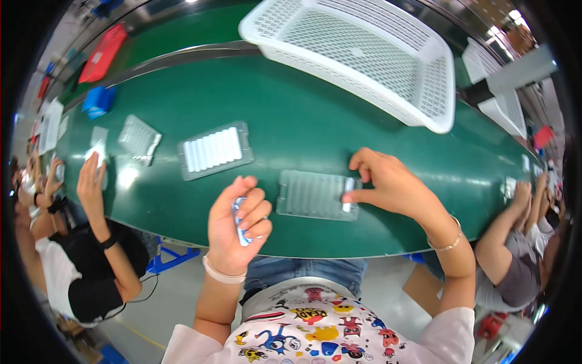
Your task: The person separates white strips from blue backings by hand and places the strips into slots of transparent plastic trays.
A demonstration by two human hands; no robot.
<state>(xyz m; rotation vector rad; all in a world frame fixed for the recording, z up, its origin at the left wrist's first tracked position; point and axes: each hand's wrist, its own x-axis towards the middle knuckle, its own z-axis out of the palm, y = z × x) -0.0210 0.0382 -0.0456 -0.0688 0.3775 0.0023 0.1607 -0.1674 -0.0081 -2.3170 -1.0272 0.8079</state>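
My left hand point(239, 218) is closed around narrow white-and-blue pieces point(242, 223), partly hidden by the fingers; their kind and number cannot be made out. In front of me lies a clear plastic tray point(309, 193) with a row of parallel slots. One slim white piece point(348, 195) sits in its rightmost slot; the other slots look bare. Over that end is my right hand point(388, 182), its thumb touching the white piece while the index finger stays apart from the thumb. Farther left, a second clear tray point(245, 136) holds a row of several slim white pieces.
A big white perforated basket point(357, 76) stands at the back right of the green table point(291, 109). Left are another clear tray point(139, 138), a blue object point(98, 102) and a red one point(103, 54). Co-workers' hands point(91, 182) show on the left, others point(522, 197) on the right.
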